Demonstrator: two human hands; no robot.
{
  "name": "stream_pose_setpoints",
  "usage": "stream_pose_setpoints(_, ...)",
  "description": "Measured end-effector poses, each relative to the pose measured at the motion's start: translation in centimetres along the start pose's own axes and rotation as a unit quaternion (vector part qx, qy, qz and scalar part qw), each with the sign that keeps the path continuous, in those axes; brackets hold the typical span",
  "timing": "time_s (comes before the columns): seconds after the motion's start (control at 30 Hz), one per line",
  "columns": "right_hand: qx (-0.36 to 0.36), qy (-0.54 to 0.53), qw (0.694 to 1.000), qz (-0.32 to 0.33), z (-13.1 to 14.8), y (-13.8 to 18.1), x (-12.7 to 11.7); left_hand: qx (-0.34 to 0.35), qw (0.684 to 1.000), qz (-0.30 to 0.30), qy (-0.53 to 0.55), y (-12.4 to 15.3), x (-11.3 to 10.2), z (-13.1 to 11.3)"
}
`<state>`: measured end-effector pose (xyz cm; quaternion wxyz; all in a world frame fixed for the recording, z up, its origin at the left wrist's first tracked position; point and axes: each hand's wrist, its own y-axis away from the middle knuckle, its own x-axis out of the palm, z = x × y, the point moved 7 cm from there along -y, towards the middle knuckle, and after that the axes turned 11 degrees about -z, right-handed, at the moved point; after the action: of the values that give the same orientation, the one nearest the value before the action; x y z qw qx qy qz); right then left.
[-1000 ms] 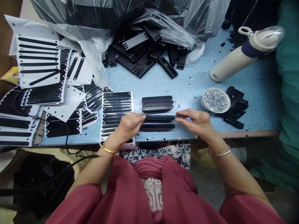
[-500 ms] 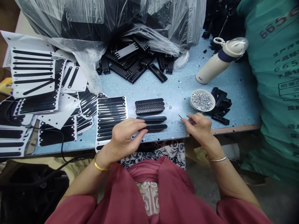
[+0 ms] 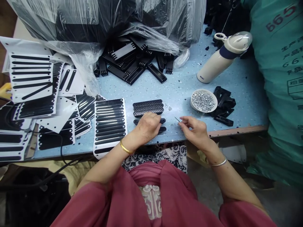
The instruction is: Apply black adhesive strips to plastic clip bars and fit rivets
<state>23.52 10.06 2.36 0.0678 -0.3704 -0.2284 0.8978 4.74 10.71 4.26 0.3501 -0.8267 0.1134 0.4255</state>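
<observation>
My left hand [image 3: 149, 126] is closed, fingers curled down over two narrow black bars [image 3: 163, 129] lying side by side near the table's front edge. Whatever its fingertips hold or press is hidden beneath the hand. Just beyond it sits a block of black mesh-patterned bars [image 3: 148, 107]. My right hand [image 3: 193, 127] pinches a thin, dark pointed tool [image 3: 177, 119], its tip aimed left toward the bars. Left of the bars lies a white sheet of black adhesive strips [image 3: 110, 126]. A white bowl of small silvery pieces [image 3: 203, 101] stands beyond my right hand.
More strip sheets [image 3: 33, 75] are piled at the left. Black slotted parts [image 3: 132, 63] spill from a clear plastic bag [image 3: 94, 19] at the back. A bottle [image 3: 216, 64], black clips [image 3: 223, 105] and a green sack [image 3: 279, 94] are on the right, with a cable [image 3: 62, 145] at front left.
My left hand has moved right, from the left ends of the two bars to over their middle, and its fingers curl downward. My right hand with the pointed tool has shifted slightly left.
</observation>
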Motion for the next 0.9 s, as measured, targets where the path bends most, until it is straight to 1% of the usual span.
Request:
stream_pose_setpoints(0.1,-0.017,-0.059,0.998,0.018,2.1,-0.5,0.4,-0.016,1.0,0.02,0.0,0.1,0.6,0.4)
stream_pose_setpoints(0.17,-0.035,-0.072,0.996,0.029,3.2,-0.9,0.7,-0.022,0.999,0.025,0.004,0.1,0.8,0.5)
stream_pose_setpoints(0.27,-0.051,-0.072,0.995,0.048,4.0,-1.3,1.3,-0.024,0.999,0.022,0.014,0.1,0.8,0.5)
stream_pose_setpoints(0.4,-0.072,-0.062,0.994,0.05,4.4,-1.7,1.6,-0.023,0.999,0.012,0.024,0.2,0.7,0.5)
stream_pose_setpoints(0.63,-0.092,-0.079,0.991,0.048,4.9,-2.4,2.1,-0.024,0.999,0.007,0.023,0.4,0.9,0.7)
stream_pose_setpoints(0.9,-0.11,-0.037,0.991,0.06,4.8,-2.7,2.9,-0.025,0.999,0.009,0.027,0.3,0.7,0.5)
